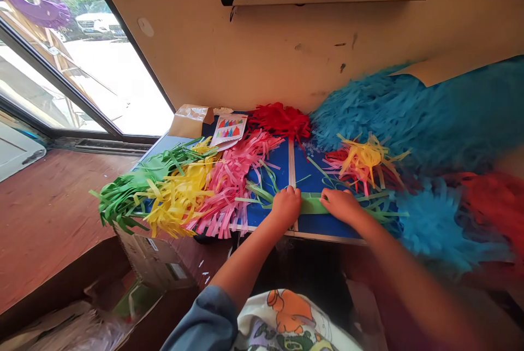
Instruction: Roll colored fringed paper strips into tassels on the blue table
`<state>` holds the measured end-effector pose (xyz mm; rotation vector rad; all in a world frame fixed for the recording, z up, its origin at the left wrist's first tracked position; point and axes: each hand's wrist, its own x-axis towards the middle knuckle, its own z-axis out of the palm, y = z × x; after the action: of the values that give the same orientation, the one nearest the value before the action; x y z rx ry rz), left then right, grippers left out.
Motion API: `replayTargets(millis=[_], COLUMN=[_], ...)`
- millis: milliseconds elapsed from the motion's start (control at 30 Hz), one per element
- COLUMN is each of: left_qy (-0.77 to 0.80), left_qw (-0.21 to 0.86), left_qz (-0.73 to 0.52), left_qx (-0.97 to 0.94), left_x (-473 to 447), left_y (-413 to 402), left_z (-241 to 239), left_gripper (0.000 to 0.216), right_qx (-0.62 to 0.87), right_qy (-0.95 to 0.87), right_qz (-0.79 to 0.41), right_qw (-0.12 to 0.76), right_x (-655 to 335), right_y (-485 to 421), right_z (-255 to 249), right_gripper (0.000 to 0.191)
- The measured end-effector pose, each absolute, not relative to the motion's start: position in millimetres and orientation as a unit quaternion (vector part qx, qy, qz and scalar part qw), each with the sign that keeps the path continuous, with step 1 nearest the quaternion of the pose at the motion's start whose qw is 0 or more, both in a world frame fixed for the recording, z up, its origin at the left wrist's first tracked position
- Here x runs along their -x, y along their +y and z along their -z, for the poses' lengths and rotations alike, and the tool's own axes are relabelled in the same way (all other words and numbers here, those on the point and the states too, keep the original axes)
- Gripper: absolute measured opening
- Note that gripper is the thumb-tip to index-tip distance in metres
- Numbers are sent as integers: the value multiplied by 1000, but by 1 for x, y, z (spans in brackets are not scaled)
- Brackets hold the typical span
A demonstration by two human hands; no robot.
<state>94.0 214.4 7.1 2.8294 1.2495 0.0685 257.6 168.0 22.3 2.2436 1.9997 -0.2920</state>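
Observation:
My left hand (pixel 285 206) and my right hand (pixel 341 204) rest side by side near the front edge of a blue table (pixel 282 162). Both have their fingers curled down onto a bundle of green paper strips (pixel 312 204) that lies flat between them and fans out to either side. The left hand grips the bundle's left part, the right hand its right part. Just behind the right hand lies a tuft of yellow and red strips (pixel 362 162).
Piles of fringed paper cover the table: green (pixel 135 190), yellow (pixel 180 192), pink (pixel 229 176), red (pixel 280 119). Large blue fringe heaps (pixel 409 111) fill the right. A printed card (pixel 229 130) and brown bag (pixel 190 120) sit at the back. Cardboard boxes (pixel 155 263) stand below left.

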Motion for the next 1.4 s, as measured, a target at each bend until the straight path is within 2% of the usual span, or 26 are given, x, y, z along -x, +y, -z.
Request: replayTargets(millis=[433, 633, 800, 933, 1000, 1033, 1100, 1200, 1267, 1333, 1400], left_qy=[428, 426, 414, 358, 297, 255, 167, 107, 107, 101, 87], left_qw=[8, -7, -23, -43, -55, -62, -72, -49, -13, 11, 10], left_qz=[-45, -63, -75, -90, -101, -106, -115, -124, -125, -121, -113], left_qx=[-903, -903, -907, -928, -948, -959, -977, -985, -986, -988, -990], left_x=[-101, -97, -95, -82, -71, -64, -51, -38, -37, -40, -44], left_y=[220, 218, 218, 218, 216, 214, 209, 199, 194, 190, 188], left_z=[0, 6, 8, 2, -4, -6, -9, -9, -6, -2, 0], left_gripper=[19, 19, 18, 20, 21, 22, 23, 20, 29, 40, 35], right_qx=[-736, -736, -723, -684, -651, -608, -546, -531, -531, -522, -507], right_qy=[660, 659, 680, 725, 752, 776, 795, 806, 812, 816, 823], right_qz=[107, 118, 114, 66, 11, -50, -143, -171, -170, -173, -174], right_qw=[108, 95, 41, -42, -103, -161, -225, -197, -173, -177, -189], right_x=[-263, -269, -275, -272, -268, -266, -263, -257, -254, -252, -252], right_y=[198, 208, 207, 171, 142, 126, 96, 64, 54, 51, 52], right_z=[-21, -21, -25, -23, -15, -9, 4, 23, 30, 32, 31], right_gripper=[25, 23, 18, 23, 24, 23, 18, 16, 15, 14, 12])
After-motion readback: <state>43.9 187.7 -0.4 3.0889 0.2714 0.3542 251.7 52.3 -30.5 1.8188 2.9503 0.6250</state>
